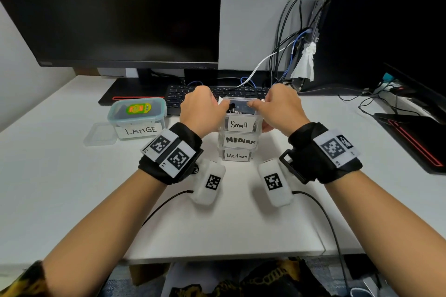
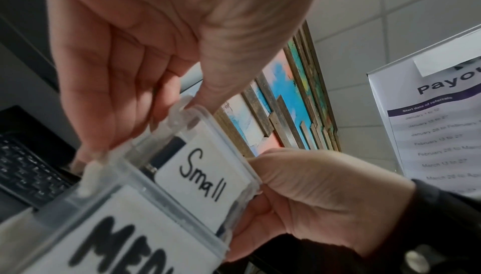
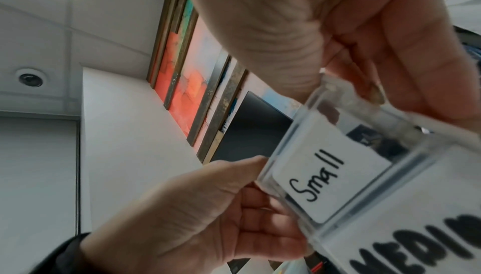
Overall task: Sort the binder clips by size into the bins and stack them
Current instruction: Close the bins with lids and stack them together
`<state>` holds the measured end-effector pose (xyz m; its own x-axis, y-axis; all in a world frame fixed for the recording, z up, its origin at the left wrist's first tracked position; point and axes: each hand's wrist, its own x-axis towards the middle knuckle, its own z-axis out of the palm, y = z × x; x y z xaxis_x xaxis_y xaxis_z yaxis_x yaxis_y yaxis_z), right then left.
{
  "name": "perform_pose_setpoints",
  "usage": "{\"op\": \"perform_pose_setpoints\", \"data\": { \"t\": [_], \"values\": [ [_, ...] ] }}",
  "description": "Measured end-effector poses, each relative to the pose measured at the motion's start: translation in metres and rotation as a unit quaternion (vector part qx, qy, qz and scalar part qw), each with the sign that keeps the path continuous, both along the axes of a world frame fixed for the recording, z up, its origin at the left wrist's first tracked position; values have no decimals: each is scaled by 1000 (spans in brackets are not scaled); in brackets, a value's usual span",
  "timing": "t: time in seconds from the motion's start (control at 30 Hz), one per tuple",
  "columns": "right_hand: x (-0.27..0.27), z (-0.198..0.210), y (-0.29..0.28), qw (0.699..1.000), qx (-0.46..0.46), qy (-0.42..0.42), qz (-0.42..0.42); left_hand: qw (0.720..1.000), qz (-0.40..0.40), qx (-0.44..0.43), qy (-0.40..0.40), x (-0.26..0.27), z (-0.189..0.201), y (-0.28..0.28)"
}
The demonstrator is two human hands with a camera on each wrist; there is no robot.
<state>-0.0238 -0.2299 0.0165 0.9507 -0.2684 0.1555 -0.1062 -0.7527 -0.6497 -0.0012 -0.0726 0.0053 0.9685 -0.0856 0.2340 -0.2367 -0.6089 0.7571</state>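
Observation:
A clear bin labelled "Small" (image 1: 239, 124) (image 2: 203, 173) (image 3: 325, 173) tops a stack of two clear bins labelled "MEDIUM" (image 1: 240, 140) and "Medium" (image 1: 237, 156) in the middle of the white desk. Dark binder clips show through its lid. My left hand (image 1: 205, 108) (image 2: 145, 62) grips its left side, thumb on the lid. My right hand (image 1: 277, 107) (image 3: 351, 31) grips its right side the same way. A bin labelled "LARGE" (image 1: 138, 118) with a teal-rimmed lid stands to the left.
A loose clear lid (image 1: 101, 134) lies left of the LARGE bin. Behind the stack are a black keyboard (image 1: 217, 94), a monitor (image 1: 115, 12) and a computer tower (image 1: 374, 31) with hanging cables. A dark laptop (image 1: 415, 137) sits at the right.

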Motion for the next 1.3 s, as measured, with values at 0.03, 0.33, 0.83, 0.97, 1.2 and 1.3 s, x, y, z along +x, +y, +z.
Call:
{"op": "perform_pose_setpoints", "data": {
  "t": [0.03,0.33,0.83,0.97,1.2,1.3],
  "values": [
    [0,0,-3,1000,13,6,5,1000,-7,-5,10,0,1,2],
    [-4,-5,-1,992,-119,3,35,989,25,142,21,1,-8,27],
    [13,-19,44,968,-136,-32,210,951,208,213,81,55,-2,169],
    [17,-21,47,966,-133,-25,220,938,248,204,131,68,-5,215],
    [26,-28,61,968,-121,-37,214,907,166,256,292,78,-24,226],
    [27,-29,67,969,-121,-44,213,897,156,271,311,81,-31,226]
  ]
}}
